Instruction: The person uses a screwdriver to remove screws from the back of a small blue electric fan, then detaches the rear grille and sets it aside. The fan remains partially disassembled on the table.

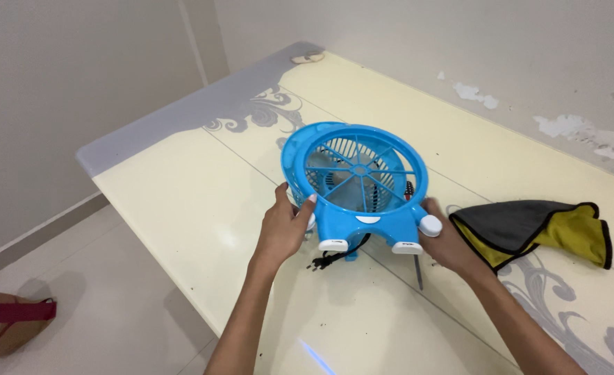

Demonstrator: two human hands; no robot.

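- Squarely between the two hands sits the round blue plastic table fan (354,182), lying tilted on the cream tabletop with grey scroll pattern (182,201), its grille face turned up and toward the viewer, its white-footed base at the near side.
- Left hand (284,228): wrapped on the fan's near-left rim, fingers curled against the blue ring, thumb up along the edge.
- Right hand (449,239): cupped at the base's right corner, beside a white round knob; its fingers are mostly hidden behind the fan, so the exact grip cannot be told.
- Both hands are about equally near; the fan's base edge runs left to right between them.
- A black power cord with plug (326,258) trails from under the base toward the near side.
- A grey and yellow folded cloth (540,229) lies just right of the right hand.
- Open tabletop spreads left and far; the table's near-left edge drops to a tiled floor.
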